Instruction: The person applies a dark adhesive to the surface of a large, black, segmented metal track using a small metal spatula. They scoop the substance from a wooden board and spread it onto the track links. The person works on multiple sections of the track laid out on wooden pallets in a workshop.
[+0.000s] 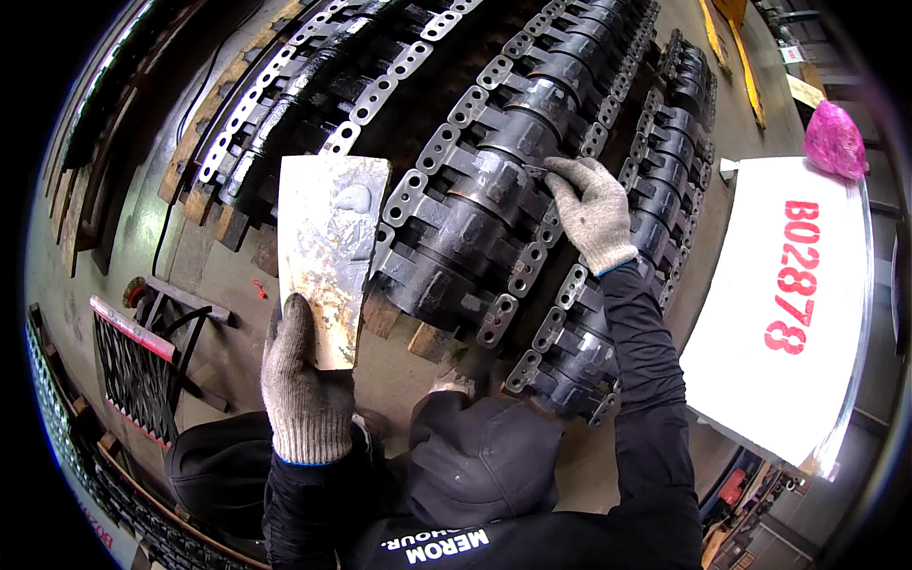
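My left hand (309,394), in a light knitted work glove, grips the lower end of a flat, pale board (318,252). Grey paste (352,199) sits in a lump near the board's upper right and is smeared over its face. With the same kind of glove, my right hand (591,211) pinches a small, flat metal tool (535,170), mostly covered by the fingers. Its tip is at the black, rounded surface of the middle track chain (494,180), which has pierced steel links along both sides. Whether the tip touches cannot be made out.
Another track chain (313,85) lies to the left and one more (670,152) to the right. Wooden blocks (430,342) sit under the middle chain. At right stands a white panel (750,275) with a pink bag (836,142); a metal step frame (142,356) is at left.
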### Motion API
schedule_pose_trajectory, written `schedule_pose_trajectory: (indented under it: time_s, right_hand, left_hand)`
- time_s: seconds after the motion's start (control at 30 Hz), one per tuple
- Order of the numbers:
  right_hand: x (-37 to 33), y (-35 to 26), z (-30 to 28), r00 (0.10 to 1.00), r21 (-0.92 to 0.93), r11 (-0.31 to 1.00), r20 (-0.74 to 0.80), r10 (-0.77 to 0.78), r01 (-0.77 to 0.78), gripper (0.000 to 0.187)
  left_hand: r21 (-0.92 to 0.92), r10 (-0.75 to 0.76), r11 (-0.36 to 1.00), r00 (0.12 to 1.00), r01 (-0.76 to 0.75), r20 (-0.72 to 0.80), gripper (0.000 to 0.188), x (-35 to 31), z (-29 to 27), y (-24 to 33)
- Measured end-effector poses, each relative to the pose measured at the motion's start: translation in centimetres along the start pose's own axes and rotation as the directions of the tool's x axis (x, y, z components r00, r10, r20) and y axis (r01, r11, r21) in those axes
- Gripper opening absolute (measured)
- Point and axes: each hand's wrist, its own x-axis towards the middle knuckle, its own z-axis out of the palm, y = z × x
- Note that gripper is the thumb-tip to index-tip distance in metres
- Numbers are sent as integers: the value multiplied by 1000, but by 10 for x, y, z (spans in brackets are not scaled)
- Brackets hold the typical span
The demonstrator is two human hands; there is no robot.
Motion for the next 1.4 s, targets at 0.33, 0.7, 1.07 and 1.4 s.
schedule_pose_trajectory:
  time_s: [0.33,0.7,1.07,1.4]
  right_hand:
    - [19,-6,-2,988,-135,987,137,-72,90,16]
    - [42,-12,-7,943,-248,955,323,-76,162,20]
    - [24,2,-17,981,-15,999,189,38,-36,19]
    - [-33,-119,8,949,561,775,-65,-307,289,34]
  left_hand:
    - [8,6,1000,999,-6,44,41,3,-8,2]
    - [7,-2,1000,999,2,39,42,2,-6,2]
    - [-18,5,1000,999,-5,41,41,2,-4,1]
    - [-41,-115,992,992,117,46,41,8,2,-6]
